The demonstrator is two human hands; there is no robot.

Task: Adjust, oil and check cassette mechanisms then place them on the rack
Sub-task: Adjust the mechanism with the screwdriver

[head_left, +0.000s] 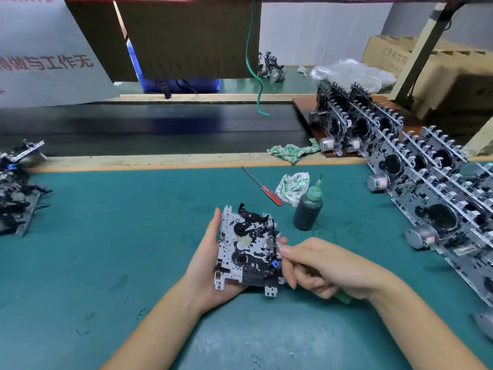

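Note:
A silver and black cassette mechanism (246,249) is held above the green mat, face up, its left edge and underside cupped in my left hand (210,263). My right hand (317,265) grips a thin tool with a green handle (342,299), and its fingertips touch the mechanism's right edge near a small blue part. A dark oil bottle (308,209) with a green nozzle stands upright just behind, to the right. Rows of finished mechanisms (432,188) stand on the rack along the right side.
A red-handled screwdriver (262,186) and a crumpled white-green rag (292,188) lie behind the bottle. A second rag (293,150) sits by the black conveyor belt (149,129). A pile of mechanisms (18,188) lies at the left edge. Cardboard boxes (426,65) stand far right.

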